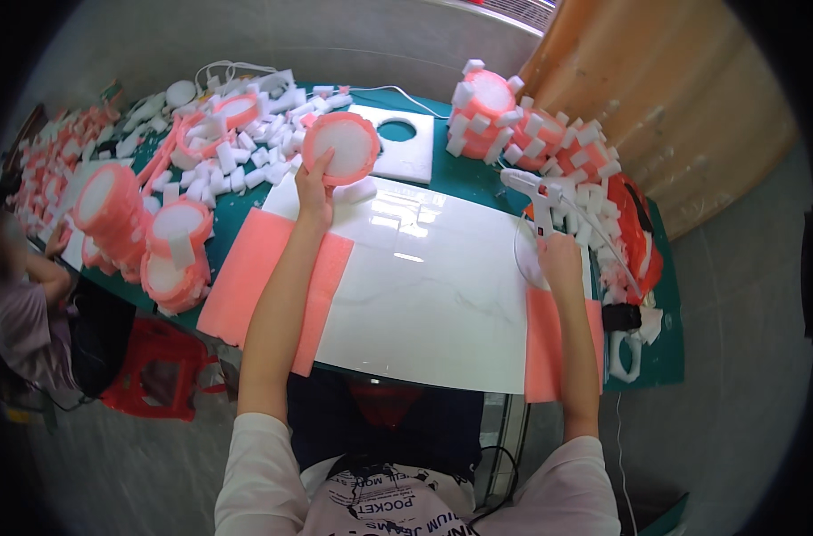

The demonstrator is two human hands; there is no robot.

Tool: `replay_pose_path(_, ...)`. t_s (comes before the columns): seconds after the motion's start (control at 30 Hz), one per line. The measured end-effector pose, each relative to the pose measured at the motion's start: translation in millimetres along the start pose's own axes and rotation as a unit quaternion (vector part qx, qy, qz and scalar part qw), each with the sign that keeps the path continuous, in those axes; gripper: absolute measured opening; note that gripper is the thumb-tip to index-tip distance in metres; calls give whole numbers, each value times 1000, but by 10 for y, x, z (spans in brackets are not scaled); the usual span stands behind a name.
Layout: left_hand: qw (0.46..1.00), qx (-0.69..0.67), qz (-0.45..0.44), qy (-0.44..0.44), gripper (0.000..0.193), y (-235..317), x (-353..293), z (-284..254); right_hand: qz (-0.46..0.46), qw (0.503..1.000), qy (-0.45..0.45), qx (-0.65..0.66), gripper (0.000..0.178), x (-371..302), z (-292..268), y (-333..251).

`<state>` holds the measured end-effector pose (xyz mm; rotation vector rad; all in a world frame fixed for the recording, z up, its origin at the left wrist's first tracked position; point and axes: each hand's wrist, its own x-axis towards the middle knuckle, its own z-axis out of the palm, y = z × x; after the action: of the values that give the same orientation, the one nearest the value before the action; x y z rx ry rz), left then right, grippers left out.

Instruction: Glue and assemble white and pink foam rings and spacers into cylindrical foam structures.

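My left hand (314, 190) grips a round foam disc (351, 154) with a white face and a pink rim, held up over the far left part of a glossy white board (424, 308). My right hand (560, 259) is closed round the handle of a white glue gun (540, 192), whose nozzle points up and to the left. The gun and the disc are well apart. Under my left forearm lies a pink foam sheet (268, 268); another pink foam sheet (542, 357) lies beneath my right forearm.
White foam blocks (219, 174) are heaped at the far left. Stacked pink-and-white foam rounds (112, 205) stand left, and block-studded ones (487, 112) far right. Behind the board lies a white foam panel with a hole (415, 161). A person (36, 313) sits at left beside a red stool (161, 366).
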<state>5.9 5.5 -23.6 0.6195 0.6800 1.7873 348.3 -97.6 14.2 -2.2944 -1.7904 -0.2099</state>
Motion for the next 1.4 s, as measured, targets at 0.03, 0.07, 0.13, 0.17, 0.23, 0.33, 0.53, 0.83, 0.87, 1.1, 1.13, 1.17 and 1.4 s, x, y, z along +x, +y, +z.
replay_pose_path(0.03, 1000, -5, 4, 7, 39, -12, 12, 6, -12, 998, -57, -34, 24, -64, -149, -111)
replay_pose_path(0.07, 1000, -7, -2, 14, 39, -24, 25, 9, -19, 998, -57, -36, 24, -100, -233, -228)
replay_pose_path(0.13, 1000, -7, -8, 25, 39, -32, 37, 9, -91, 988, -107, -59, 23, -172, -282, -450)
replay_pose_path(0.17, 999, -5, -5, 32, 38, -26, 41, 4, -179, 978, -104, 26, 20, -169, -205, -533)
replay_pose_path(0.23, 999, -7, -7, 34, 38, -47, 44, 23, -316, 926, -103, 177, 14, -155, -83, -706)
replay_pose_path(0.33, 999, 8, -9, 34, 38, -56, 55, 0, -429, 852, -104, 281, 30, -54, 215, -1126)
replay_pose_path(0.53, 998, 12, 20, 59, 40, -85, 82, -11, -463, 841, -46, 277, 38, 150, 569, -1857)
replay_pose_path(0.83, 998, 5, 24, 50, 41, -41, 74, -5, -475, 867, -12, 152, 42, 223, 489, -2096)
replay_pose_path(0.87, 998, 10, 31, 56, 41, -61, 70, -21, -474, 870, -67, 118, 41, 211, 418, -2047)
replay_pose_path(1.1, 979, 183, 73, -59, 33, -32, -102, 144, -404, 811, -38, 421, 26, 304, -442, -1376)
replay_pose_path(1.13, 978, 185, 71, -62, 33, -16, -141, 160, -386, 827, 23, 408, 21, 293, -575, -1318)
replay_pose_path(1.17, 962, 238, 79, -112, 34, -6, -178, 166, -382, 828, 23, 410, 21, 299, -657, -1260)
replay_pose_path(1.4, 881, 380, 73, -271, 37, -36, -448, 392, -255, 827, 106, 490, 23, 371, -725, -1023)
